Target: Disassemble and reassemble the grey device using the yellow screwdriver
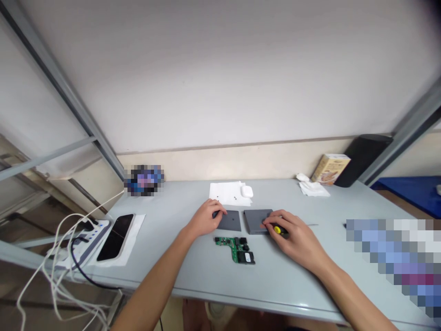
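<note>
A flat dark grey plate (232, 221) lies on the table, and my left hand (208, 217) is at its left edge with fingers bent, closed round a small black item I cannot make out. Just right of the plate sits a dark grey box-like case (254, 220). My right hand (288, 232) rests at the case's right side, its fingers wrapped round a yellow and black screwdriver (278, 230) whose thin shaft appears to point right. A green circuit board (237, 249) with black components lies in front of both grey parts.
Behind are white paper (225, 192) with tiny dark bits and a white case (246, 191). Left: a phone (116, 236), a power strip (87, 239) and tangled cables. Back right: tissues (313, 188), a carton (330, 169) and a black cylinder (365, 158).
</note>
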A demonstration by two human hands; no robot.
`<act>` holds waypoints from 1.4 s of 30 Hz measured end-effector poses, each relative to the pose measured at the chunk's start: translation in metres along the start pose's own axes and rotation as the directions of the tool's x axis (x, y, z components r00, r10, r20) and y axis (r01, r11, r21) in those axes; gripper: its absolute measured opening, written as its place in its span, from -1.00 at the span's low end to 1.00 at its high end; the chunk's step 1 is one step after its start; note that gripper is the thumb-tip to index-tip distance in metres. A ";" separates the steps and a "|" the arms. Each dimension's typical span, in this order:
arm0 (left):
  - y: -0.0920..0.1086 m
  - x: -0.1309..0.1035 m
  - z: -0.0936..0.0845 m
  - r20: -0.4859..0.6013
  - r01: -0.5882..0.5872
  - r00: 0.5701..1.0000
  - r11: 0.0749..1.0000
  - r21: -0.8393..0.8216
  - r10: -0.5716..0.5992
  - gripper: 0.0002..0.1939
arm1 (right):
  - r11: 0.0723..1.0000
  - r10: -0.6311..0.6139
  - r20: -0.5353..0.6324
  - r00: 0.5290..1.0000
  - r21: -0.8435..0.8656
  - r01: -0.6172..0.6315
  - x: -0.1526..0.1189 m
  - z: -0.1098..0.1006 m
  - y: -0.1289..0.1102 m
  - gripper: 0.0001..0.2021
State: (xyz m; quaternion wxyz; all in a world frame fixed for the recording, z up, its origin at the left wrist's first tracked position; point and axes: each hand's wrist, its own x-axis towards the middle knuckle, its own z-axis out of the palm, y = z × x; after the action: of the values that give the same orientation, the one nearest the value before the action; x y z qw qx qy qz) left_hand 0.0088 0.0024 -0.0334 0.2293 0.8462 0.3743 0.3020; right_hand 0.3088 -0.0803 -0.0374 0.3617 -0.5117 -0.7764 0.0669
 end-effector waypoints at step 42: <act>0.002 0.000 -0.002 0.006 0.017 1.000 1.000 -0.001 -0.017 -0.74 | 1.000 -0.001 -0.004 1.000 0.004 0.001 0.000 0.001 0.000 -0.75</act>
State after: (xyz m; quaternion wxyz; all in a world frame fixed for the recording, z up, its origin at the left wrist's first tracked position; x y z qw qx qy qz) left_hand 0.0084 0.0013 -0.0304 0.2335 0.8437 0.3806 0.2978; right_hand 0.3086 -0.0798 -0.0381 0.3645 -0.5109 -0.7756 0.0673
